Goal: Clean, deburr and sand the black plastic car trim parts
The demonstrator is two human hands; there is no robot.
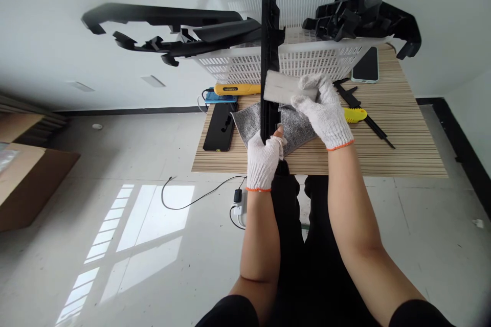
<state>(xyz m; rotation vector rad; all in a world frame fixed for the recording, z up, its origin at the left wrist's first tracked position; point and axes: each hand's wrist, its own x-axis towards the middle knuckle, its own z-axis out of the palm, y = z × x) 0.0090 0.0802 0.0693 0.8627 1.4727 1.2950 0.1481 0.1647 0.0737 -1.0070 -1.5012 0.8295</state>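
The left hand (264, 162) is gripping the black strip (270, 36), which is extending ahead of it; the right hand (324, 112) is pinching a white block (283, 87): if that is pressing off-centre, the strip could be twisting loose

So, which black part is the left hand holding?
The black part pointing up the picture, its near end in the left hand; the others lie across the basket.

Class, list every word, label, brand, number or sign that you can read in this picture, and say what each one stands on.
No text can be read with certainty.
Yellow tool: dark lettering on its side, too small and blurred to read.
Phone beside the grey cloth: a tiny mark at its near edge, too small to read.
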